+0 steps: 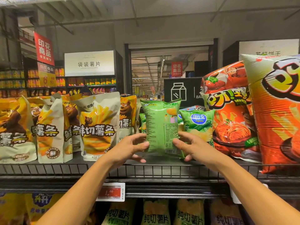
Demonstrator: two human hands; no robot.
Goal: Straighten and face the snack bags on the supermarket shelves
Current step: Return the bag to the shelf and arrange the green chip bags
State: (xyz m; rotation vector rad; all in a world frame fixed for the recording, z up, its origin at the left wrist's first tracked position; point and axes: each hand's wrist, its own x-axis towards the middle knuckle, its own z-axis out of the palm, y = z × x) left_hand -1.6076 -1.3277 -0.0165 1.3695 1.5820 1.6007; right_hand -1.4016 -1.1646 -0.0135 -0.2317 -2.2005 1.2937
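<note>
While both hands' fingers [142, 146] pinch it, glossy green bag [159, 127] – crinkled, upright, back-facing.

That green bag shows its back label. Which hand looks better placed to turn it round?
Probably the right hand: it grips the green bag lower, fingers under its corner. The left hand only pinches the edge.

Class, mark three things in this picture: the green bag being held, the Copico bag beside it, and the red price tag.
green bag [159, 127], head view, middle of its printed back panel.
Copico bag [198, 125], head view, front, below the blue logo.
red price tag [110, 191], head view, its red panel.
</note>
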